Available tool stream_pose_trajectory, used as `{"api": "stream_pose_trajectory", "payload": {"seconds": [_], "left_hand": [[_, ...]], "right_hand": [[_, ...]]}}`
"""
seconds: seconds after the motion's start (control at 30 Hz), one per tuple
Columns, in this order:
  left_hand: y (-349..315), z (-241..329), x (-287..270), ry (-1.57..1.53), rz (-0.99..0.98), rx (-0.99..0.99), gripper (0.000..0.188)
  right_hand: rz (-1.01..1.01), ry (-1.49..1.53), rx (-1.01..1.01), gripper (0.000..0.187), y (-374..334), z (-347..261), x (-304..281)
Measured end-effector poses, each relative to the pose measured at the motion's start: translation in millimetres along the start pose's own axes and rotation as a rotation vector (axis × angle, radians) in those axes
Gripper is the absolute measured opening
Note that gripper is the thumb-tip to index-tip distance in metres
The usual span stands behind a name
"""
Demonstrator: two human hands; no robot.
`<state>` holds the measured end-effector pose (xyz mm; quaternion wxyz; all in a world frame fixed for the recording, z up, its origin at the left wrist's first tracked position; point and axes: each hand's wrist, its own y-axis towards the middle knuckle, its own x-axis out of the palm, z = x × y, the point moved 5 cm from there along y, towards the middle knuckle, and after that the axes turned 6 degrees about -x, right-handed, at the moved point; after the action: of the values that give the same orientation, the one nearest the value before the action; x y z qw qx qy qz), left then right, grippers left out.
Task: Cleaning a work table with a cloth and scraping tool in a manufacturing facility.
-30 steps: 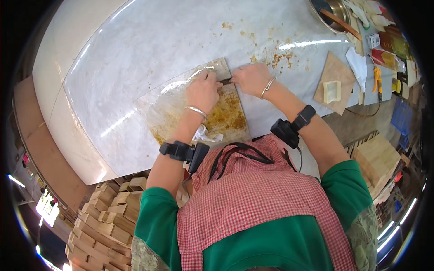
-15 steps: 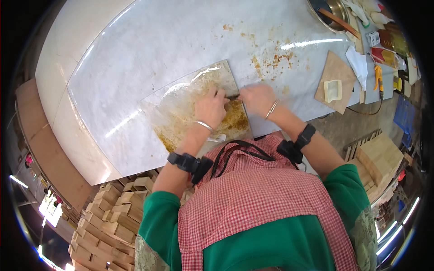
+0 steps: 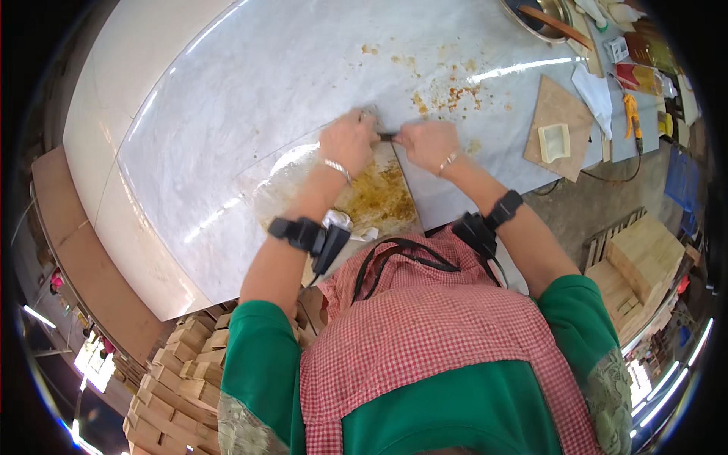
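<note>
My left hand [image 3: 349, 142] and my right hand [image 3: 429, 144] are both closed, one at each end of a thin dark strip [image 3: 387, 137]. Its kind is hard to make out, as my fingers cover both ends. Beneath my hands lies a clear, glossy sheet [image 3: 394, 171] smeared with yellow-brown residue; the strip is over its far right corner. Crumpled white scraps [image 3: 337, 220] rest on the sheet near my left forearm. A bracelet circles each wrist, and a black strapped device sits on each forearm.
Brown stains mark the pale table [image 3: 250, 98] beyond the sheet. At right are a brown board [image 3: 542, 114] with a small wooden box [image 3: 554, 142], a white cloth [image 3: 593, 95], an orange-handled tool [image 3: 632, 117] and a metal bowl [image 3: 523, 19]. Wooden boxes [image 3: 178, 379] are stacked at lower left.
Both hands have moved away from my body toward the sheet's far edge, the dark strip still between them. More of the brown residue and the white scraps now shows.
</note>
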<state>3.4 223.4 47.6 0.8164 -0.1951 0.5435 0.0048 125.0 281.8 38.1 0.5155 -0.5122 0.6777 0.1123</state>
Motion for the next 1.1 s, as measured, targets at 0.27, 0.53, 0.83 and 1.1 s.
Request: {"api": "stream_pose_trajectory", "payload": {"seconds": [0.27,0.53,0.83,1.1], "left_hand": [[-33,33,17,-0.041,-0.169,0.185,0.015],[-26,16,14,-0.027,0.09,0.264,0.019],[-39,6,25,0.057,-0.036,0.127,0.022],[-39,9,13,0.045,-0.124,0.074,0.024]], "right_hand": [[0.078,0.052,0.01,0.023,-56,3,42],[-0.044,0.05,0.068,0.022,-38,-5,31],[-0.108,0.008,0.016,0.016,-37,-11,34],[-0.18,0.077,0.041,0.016,-26,-9,25]]}}
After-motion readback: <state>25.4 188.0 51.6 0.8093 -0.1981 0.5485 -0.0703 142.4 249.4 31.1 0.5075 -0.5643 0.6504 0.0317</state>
